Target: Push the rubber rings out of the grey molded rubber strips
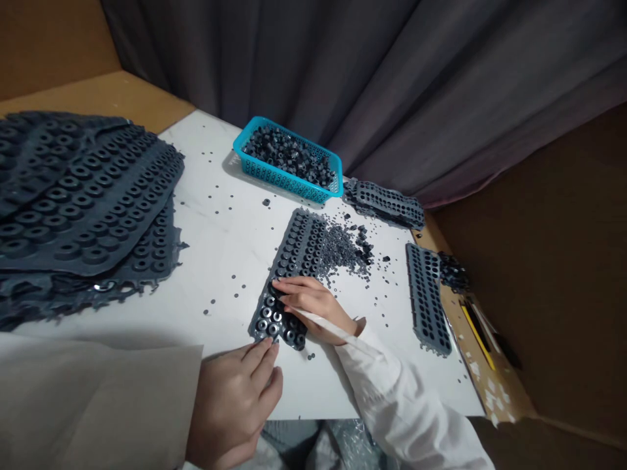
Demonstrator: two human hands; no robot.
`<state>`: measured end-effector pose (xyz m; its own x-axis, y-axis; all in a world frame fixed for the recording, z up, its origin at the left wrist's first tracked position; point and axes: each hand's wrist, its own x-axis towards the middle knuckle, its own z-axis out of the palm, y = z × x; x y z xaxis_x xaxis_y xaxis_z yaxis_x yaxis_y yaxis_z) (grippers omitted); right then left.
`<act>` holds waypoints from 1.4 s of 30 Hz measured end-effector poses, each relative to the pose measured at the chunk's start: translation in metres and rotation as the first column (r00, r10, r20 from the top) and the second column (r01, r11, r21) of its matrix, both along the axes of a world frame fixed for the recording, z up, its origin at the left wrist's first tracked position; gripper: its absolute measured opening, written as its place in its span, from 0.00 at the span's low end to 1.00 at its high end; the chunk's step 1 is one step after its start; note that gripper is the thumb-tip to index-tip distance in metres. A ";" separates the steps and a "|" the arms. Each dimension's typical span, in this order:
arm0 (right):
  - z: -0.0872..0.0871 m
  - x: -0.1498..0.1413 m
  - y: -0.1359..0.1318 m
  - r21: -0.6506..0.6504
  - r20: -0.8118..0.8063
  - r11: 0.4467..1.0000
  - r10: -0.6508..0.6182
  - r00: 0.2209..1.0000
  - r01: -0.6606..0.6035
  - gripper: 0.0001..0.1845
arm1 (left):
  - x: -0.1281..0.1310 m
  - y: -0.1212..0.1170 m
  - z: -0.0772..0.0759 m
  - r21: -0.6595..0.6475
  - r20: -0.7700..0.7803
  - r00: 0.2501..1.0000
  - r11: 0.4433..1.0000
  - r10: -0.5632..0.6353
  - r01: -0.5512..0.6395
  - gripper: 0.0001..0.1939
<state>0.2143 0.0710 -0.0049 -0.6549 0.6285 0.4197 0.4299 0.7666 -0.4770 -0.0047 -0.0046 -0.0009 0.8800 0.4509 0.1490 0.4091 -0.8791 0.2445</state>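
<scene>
A dark grey moulded rubber sheet (287, 274) with rows of raised ring-shaped parts lies at a slant on the white table. At its near edge, my left hand (240, 391) has its fingertips pressed on the corner, the thumb close below them. My right hand (313, 307) is closed around a slim white stick-like tool (328, 324) and rests over the sheet's near half. The tool's tip is hidden by my fingers, so I cannot tell what it touches. Beside the sheet spreads a pile of tiny dark discs (340, 248), with some chunkier black pieces on its far side.
A large stack of similar ringed sheets (93, 196) fills the left. At the back stands a blue basket (289, 179) holding many small black parts. Perforated sheets lie stacked (386, 202) and singly (427, 297) on the right. A yellow-handled cutter (476, 333) lies beyond the table's right edge.
</scene>
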 end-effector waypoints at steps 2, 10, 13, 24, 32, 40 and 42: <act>-0.001 -0.001 0.001 0.065 0.053 0.998 -0.023 0.998 0.020 0.07 | 0.000 -0.001 -0.001 -0.004 -0.008 1.000 1.000 0.003 -0.003 0.22; 0.002 0.018 0.011 0.083 -0.143 0.900 -0.414 0.899 0.428 0.09 | -0.001 -0.004 -0.008 -0.038 0.039 0.999 0.999 0.028 -0.027 0.21; 0.006 0.018 0.007 -0.127 -0.271 0.873 -0.487 0.830 0.471 0.06 | -0.001 -0.001 -0.006 -0.011 0.075 0.997 0.999 0.034 -0.033 0.20; 0.000 -0.003 -0.009 -0.099 -0.223 0.993 -0.079 0.972 0.058 0.08 | 0.009 0.012 0.015 -0.077 -0.011 0.999 0.997 0.031 -0.031 0.14; 0.000 0.000 -0.007 -0.070 -0.211 0.997 -0.049 0.976 0.035 0.07 | 0.006 0.008 0.004 -0.037 0.070 0.995 0.997 0.069 -0.066 0.17; -0.004 0.002 -0.001 0.102 0.000 0.995 -0.007 1.000 0.007 0.05 | 0.004 0.008 0.001 -0.015 0.037 0.999 1.000 0.022 -0.021 0.17; -0.001 0.001 0.000 0.183 0.120 0.982 0.011 0.993 -0.033 0.05 | 0.003 0.008 0.000 -0.028 0.040 0.999 1.000 0.008 -0.007 0.18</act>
<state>0.2150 0.0709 -0.0063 -0.7193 0.5323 0.4464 0.4568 0.8465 -0.2734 -0.0018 0.0036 -0.0009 0.8703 0.4619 0.1709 0.4049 -0.8686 0.2855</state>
